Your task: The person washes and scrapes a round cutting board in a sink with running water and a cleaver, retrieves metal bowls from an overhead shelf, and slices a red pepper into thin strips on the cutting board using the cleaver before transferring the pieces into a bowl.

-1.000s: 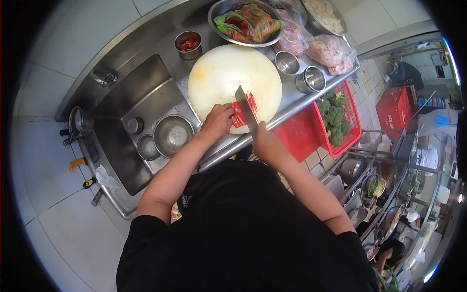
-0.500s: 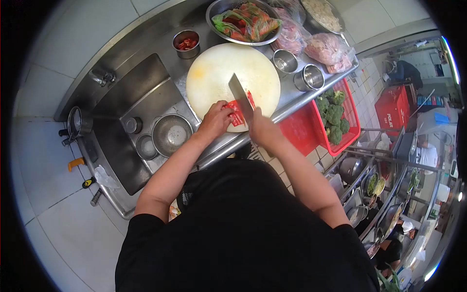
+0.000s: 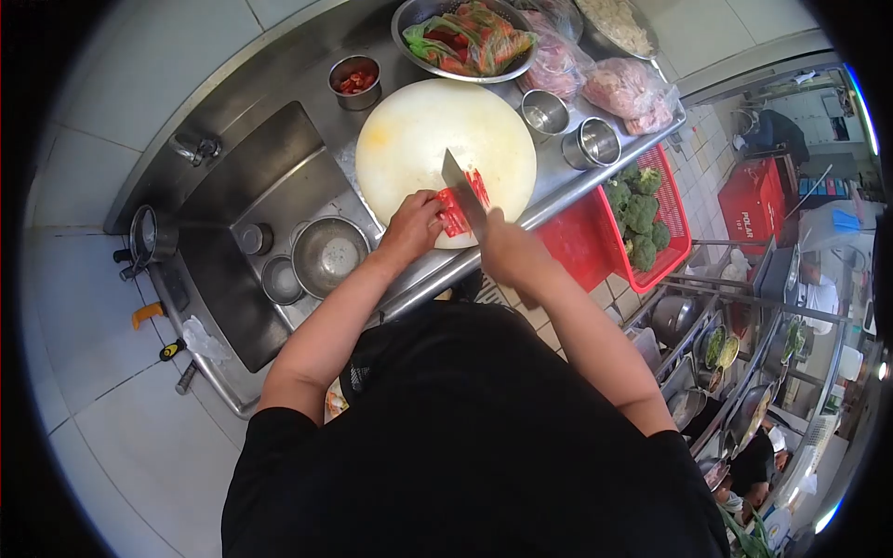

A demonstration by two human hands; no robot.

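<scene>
A round white cutting board [image 3: 409, 139] lies on the steel counter. Near its front edge, my left hand [image 3: 416, 226] has its fingers bent and pressed on a red food piece [image 3: 454, 216], which looks like pepper. My right hand [image 3: 510, 249] is wrapped round the handle of a cleaver [image 3: 463, 192], whose blade stands between the red piece and thin red strips [image 3: 477, 186] on its right. Beyond the board are a metal cup of cut red pieces [image 3: 355, 82] and a steel colander [image 3: 409, 56] with bagged peppers [image 3: 479, 42].
Two metal cups [image 3: 545, 113] [image 3: 592, 144] and bagged meat [image 3: 628, 90] sit right of the board. A red basket [image 3: 684, 219] holds broccoli below the counter edge. At left is a sink [image 3: 251, 195] with a metal bowl [image 3: 330, 258]. People work among shelves at far right.
The cleaver has shifted slightly back and forth beside the red piece with my right hand. My left hand stays pressed on the piece, almost unmoved.
</scene>
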